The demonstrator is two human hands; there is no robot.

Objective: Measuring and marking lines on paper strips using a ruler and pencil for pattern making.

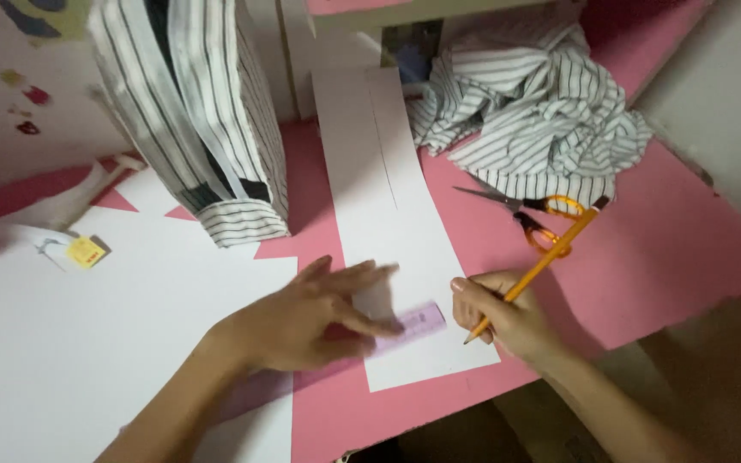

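The person's left hand (306, 313) lies flat, palm down, fingers spread and stretched out, pressing a translucent purple plastic ruler (405, 327) onto a long white strip of paper (388, 214). The fingertips sit on the ruler's top face; nothing is gripped, only held down. The ruler runs slantwise across the lower part of the strip, its left end passing under the hand and out onto the pink tabletop (662, 249) and a large white sheet of paper (87, 343) at the left.

The right hand (503, 317) is curled closed around a yellow-orange wooden pencil (535, 273), fingers pinched near the lower end. The pencil slants up to the right, its dark tip down at the right edge of the strip, just beside the ruler's right end. Whether the tip touches the paper I cannot tell.

Behind the pencil's upper end a pair of scissors with orange handles (542, 214) lies on the pink surface, blades pointing left. Just beyond it sits a crumpled heap of white cloth with dark stripes (542, 120). To the left of the strip stands an upright piece of the same striped cloth, folded with a cuffed lower edge (199, 120), touching the table. Far left, a small yellow tag (86, 252) rests on a white scrap near the big sheet's upper edge.
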